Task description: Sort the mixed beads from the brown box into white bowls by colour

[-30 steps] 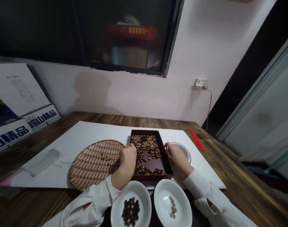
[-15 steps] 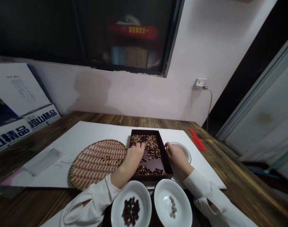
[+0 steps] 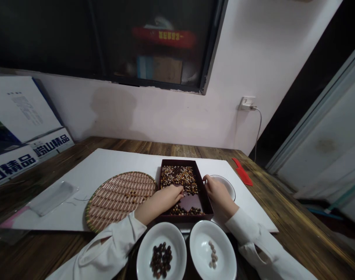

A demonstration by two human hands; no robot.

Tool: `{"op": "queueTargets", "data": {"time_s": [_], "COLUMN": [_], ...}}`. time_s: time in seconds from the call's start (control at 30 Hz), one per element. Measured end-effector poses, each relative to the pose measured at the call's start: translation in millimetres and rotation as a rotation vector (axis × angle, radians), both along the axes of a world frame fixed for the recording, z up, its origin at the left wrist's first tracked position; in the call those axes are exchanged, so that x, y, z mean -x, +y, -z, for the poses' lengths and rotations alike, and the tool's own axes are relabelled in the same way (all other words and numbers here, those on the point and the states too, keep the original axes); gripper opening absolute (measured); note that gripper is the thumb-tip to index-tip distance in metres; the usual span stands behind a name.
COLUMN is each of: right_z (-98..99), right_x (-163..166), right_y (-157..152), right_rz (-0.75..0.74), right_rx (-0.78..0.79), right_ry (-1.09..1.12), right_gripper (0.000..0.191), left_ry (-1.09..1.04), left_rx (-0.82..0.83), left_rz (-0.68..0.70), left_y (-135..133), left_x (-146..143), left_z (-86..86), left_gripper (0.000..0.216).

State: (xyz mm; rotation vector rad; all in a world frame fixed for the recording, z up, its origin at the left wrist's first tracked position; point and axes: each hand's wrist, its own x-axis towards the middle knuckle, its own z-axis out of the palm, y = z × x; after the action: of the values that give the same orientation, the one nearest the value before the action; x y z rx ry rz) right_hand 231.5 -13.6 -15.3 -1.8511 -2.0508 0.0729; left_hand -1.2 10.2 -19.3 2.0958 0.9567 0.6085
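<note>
A dark brown rectangular tray (image 3: 206, 198) holds many small round beads (image 3: 179, 175) in brown and tan shades. My left hand (image 3: 162, 199) reaches into the tray, fingertips pinched together among the beads near its middle. My right hand (image 3: 216, 191) grips the tray's right rim with curled fingers. In front of me stand two white bowls: the left bowl (image 3: 145, 254) holds dark brown beads (image 3: 161, 259), the right bowl (image 3: 228, 252) holds a few pale beads (image 3: 213, 254).
A round woven mat (image 3: 116, 196) with a few beads lies left of the tray on a white sheet (image 3: 93, 171). Another white bowl (image 3: 228, 186) sits behind my right hand. A red plastic piece (image 3: 243, 173) and a clear bag (image 3: 53, 197) lie on the table.
My left hand has moved from the tray's left rim rightward into the beads at the tray's middle. My right hand has stayed on the right rim.
</note>
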Motion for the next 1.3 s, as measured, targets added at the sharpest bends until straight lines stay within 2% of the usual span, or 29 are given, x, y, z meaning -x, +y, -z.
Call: {"op": "queueTargets", "data": {"time_s": [0.13, 0.27, 0.4, 0.5, 0.77, 1.03, 1.3], "right_z": [-0.5, 0.7, 3.0, 4.2, 1.5, 0.6, 1.1], "right_x": [0, 0, -1, -1, 0, 0, 0], "right_y": [1, 1, 1, 1, 0, -1, 0], "right_rz": [-0.001, -0.002, -0.004, -0.006, -0.010, -0.003, 0.000], "right_rx": [0.004, -0.008, -0.017, -0.023, -0.020, -0.020, -0.017], "right_ry": [-0.010, -0.001, 0.004, 0.004, -0.003, 0.006, -0.018], "right_gripper": [0.021, 0.021, 0.021, 0.023, 0.024, 0.021, 0.024], "left_ry": [-0.215, -0.362, -0.558, -0.683, -0.750, -0.722, -0.704], "left_rx": [0.419, 0.608, 0.682, 0.740, 0.764, 0.832, 0.850], "left_rz": [0.081, 0.078, 0.017, -0.032, 0.007, 0.027, 0.071], "left_y": [8, 17, 18, 18, 19, 22, 23], "left_x": [-2, -2, 0, 1, 4, 2, 2], "left_z": [-7.0, -11.7, -15.0, -14.7, -14.1, -12.5, -8.9], "left_gripper": [0.026, 0.044, 0.047, 0.042, 0.015, 0.038, 0.041]}}
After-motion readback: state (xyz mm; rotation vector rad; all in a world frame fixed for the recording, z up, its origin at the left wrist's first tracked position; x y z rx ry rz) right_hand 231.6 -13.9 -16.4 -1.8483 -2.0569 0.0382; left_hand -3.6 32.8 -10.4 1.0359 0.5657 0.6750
